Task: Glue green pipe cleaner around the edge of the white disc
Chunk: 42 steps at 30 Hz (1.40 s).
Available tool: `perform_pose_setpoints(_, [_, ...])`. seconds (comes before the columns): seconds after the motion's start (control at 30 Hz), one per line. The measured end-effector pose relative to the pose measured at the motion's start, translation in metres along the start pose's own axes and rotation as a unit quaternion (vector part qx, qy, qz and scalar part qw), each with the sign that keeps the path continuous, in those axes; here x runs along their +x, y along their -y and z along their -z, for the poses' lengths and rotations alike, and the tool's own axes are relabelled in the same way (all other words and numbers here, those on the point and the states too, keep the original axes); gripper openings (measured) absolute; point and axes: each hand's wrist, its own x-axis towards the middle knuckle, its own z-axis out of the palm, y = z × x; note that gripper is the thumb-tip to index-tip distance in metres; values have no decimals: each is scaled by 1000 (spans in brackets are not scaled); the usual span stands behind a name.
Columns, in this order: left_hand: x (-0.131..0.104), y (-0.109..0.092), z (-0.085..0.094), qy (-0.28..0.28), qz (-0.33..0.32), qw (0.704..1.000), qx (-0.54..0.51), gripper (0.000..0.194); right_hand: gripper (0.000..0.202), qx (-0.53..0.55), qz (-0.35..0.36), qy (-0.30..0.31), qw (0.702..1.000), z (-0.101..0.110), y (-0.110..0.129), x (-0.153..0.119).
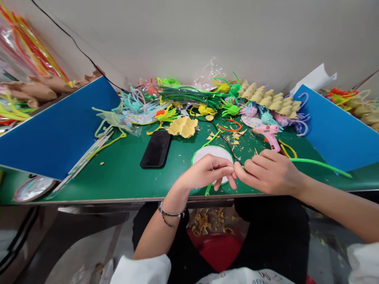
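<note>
My right hand (268,173) is closed around a bright green pipe cleaner (322,161), whose long end sticks out to the right past the wrist. Fingertip to fingertip with it, my left hand (211,171) is pinched, thumb against forefinger; what lies in that pinch is too small to make out. Partly hidden under my left hand lies a white disc (214,151) edged in green, with green strips poking out above and below. A pink glue gun (268,134) rests just beyond my right hand.
A black phone (156,149) lies left of the disc, near a piece of egg carton (183,126). Coloured pipe-cleaner figures, green stems (189,94) and a larger egg carton (269,98) line the back. Blue panels (59,126) flank the green table (124,183). Scraps litter the middle.
</note>
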Motion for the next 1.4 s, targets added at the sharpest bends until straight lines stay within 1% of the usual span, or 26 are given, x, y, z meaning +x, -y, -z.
perform_pose_setpoints(0.1, [-5,-7,-3,-62,-16,993,104,30,18,93,-39,3,995,2,2,5])
perform_pose_setpoints(0.17, [-8,-12,-7,-141,-78,949,272,29,22,228,-139,16,964,4,4,7])
perform_pose_setpoints(0.2, [-9,-14,-10,-179,-117,910,355,30,23,321,-211,34,922,5,6,8])
perform_pose_setpoints(0.23, [-9,-15,-12,-209,-154,870,419,32,22,425,-286,57,857,7,7,9])
perform_pose_setpoints(0.27, [-9,-15,-14,-227,-181,842,455,33,22,527,-352,78,770,8,9,11])
perform_pose_setpoints(0.33, [-7,-15,-17,-244,-204,820,477,33,24,676,-424,96,596,10,11,14])
perform_pose_setpoints(0.37, [-6,-14,-18,-248,-197,826,467,33,25,709,-434,94,548,11,12,15])
perform_pose_setpoints(0.4, [-5,-13,-17,-252,-184,841,443,34,26,709,-440,90,544,11,12,15])
perform_pose_setpoints(0.43, [-4,-12,-17,-255,-168,864,401,34,27,675,-445,86,582,12,11,15])
perform_pose_setpoints(0.5, [-3,-13,-15,-247,-127,924,262,33,20,523,-408,59,746,13,9,12])
perform_pose_setpoints(0.57, [-3,-16,-12,-196,-75,975,77,34,11,306,-283,8,909,16,5,7])
perform_pose_setpoints(0.6, [-4,-18,-10,-157,-46,986,-12,35,13,209,-208,-17,955,17,4,4])
perform_pose_setpoints(0.67, [-5,-22,-7,-81,12,986,-148,40,18,83,-100,-36,991,19,2,1])
perform_pose_setpoints(0.73, [-7,-25,-5,-32,52,975,-212,46,17,37,-67,-25,997,20,2,1])
perform_pose_setpoints(0.8, [-9,-26,-4,-25,63,978,-195,46,14,29,-55,-12,998,20,3,3])
perform_pose_setpoints(0.9, [-11,-25,-7,-81,-29,996,0,45,13,58,-47,-8,997,19,4,8])
perform_pose_setpoints(0.97, [-11,-22,-10,-138,-118,968,175,47,19,106,-70,-16,992,19,5,12])
perform_pose_setpoints(1.03, [-11,-17,-14,-190,-164,919,303,47,21,201,-142,-9,969,20,6,16])
perform_pose_setpoints(1.07, [-10,-15,-16,-204,-168,905,334,45,21,278,-201,12,939,20,6,18])
perform_pose_setpoints(1.1, [-10,-12,-17,-208,-164,904,337,43,20,373,-268,41,887,20,7,19])
perform_pose_setpoints(1.2, [-7,-5,-18,-186,-127,944,241,32,20,633,-426,108,638,18,9,21])
perform_pose_setpoints(1.23, [-6,-3,-18,-182,-114,955,204,30,20,675,-451,111,573,17,10,21])
perform_pose_setpoints(1.27, [-4,-2,-17,-183,-104,962,174,30,20,691,-464,111,543,16,10,20])
perform_pose_setpoints(1.3, [-3,-2,-17,-184,-96,967,151,30,20,681,-473,111,549,16,11,19])
perform_pose_setpoints(1.33, [-2,-3,-17,-184,-90,971,127,32,20,648,-474,112,585,17,11,17])
perform_pose_setpoints(1.4, [0,-6,-18,-174,-72,980,59,36,17,530,-446,103,714,18,10,14])
